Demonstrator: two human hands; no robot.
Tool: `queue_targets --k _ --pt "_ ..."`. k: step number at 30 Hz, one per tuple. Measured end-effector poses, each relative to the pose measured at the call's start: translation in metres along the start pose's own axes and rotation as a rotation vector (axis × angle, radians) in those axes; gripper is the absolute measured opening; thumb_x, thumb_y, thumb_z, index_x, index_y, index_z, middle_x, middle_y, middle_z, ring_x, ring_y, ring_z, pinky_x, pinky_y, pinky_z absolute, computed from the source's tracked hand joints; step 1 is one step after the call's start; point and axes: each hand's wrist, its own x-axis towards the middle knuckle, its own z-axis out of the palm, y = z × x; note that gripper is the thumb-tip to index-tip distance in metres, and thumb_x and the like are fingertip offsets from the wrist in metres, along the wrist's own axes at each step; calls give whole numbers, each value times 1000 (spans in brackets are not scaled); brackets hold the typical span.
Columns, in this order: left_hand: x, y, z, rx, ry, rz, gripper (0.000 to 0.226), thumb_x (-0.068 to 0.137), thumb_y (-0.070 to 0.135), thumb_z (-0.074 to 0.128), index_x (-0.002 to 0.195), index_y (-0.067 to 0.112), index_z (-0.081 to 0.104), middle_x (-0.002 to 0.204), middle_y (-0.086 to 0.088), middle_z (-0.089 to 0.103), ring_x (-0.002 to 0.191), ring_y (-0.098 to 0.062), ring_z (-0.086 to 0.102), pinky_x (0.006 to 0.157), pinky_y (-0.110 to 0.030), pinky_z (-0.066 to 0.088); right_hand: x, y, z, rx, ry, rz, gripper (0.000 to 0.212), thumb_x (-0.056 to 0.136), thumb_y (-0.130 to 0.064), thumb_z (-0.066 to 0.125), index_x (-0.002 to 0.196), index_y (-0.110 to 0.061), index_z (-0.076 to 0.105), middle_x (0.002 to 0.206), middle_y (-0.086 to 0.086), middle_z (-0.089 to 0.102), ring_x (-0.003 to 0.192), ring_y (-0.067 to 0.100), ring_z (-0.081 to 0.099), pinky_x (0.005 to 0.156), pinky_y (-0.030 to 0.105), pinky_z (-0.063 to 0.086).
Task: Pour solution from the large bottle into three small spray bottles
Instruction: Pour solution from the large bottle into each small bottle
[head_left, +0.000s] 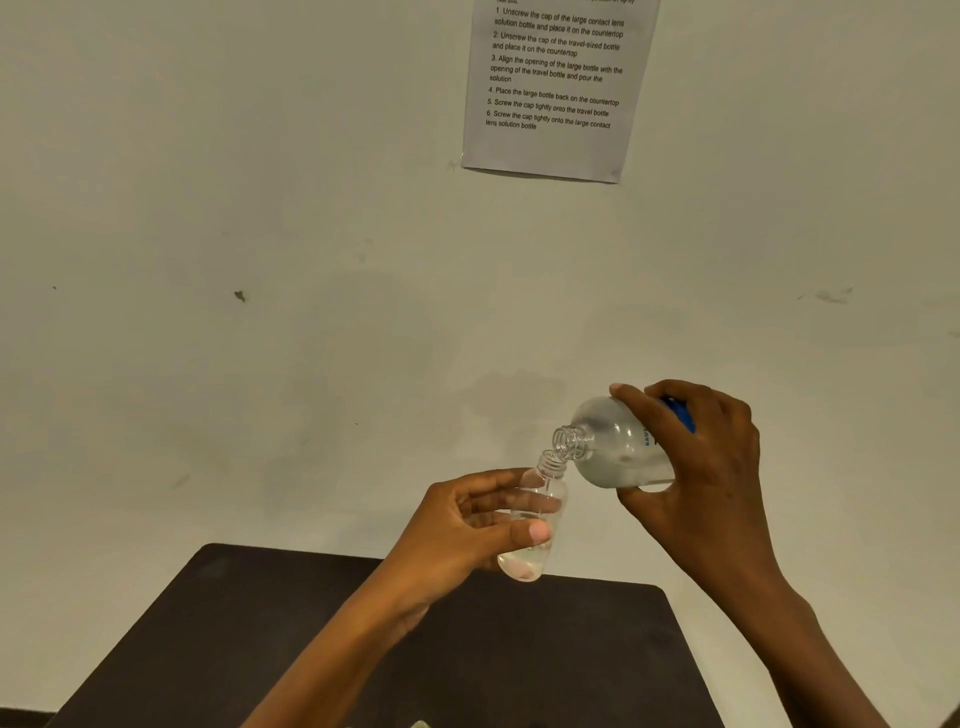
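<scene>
My left hand (467, 530) grips a small clear bottle (535, 519) with no cap, held upright with a slight tilt above the dark table. Clear liquid fills roughly its lower half. My right hand (696, 467) grips the large clear bottle (618, 447), tipped on its side with its open neck pointing left and down. The large bottle's mouth touches the mouth of the small bottle. Part of a blue label shows behind my right fingers. Other small bottles and the caps are not in view.
A dark table (571, 649) with rounded corners stands below my hands, against a pale wall. A printed instruction sheet (556, 88) hangs on the wall above.
</scene>
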Motion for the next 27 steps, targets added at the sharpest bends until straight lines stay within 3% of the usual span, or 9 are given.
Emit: queue_targets --k 27 --pt "-2 2 3 20 7 -4 35 74 16 72 104 31 63 101 9 73 98 -8 67 82 -36 57 -1 1 0 2 -4 11 85 51 -11 87 122 -28 45 111 12 57 109 26 37 86 37 34"
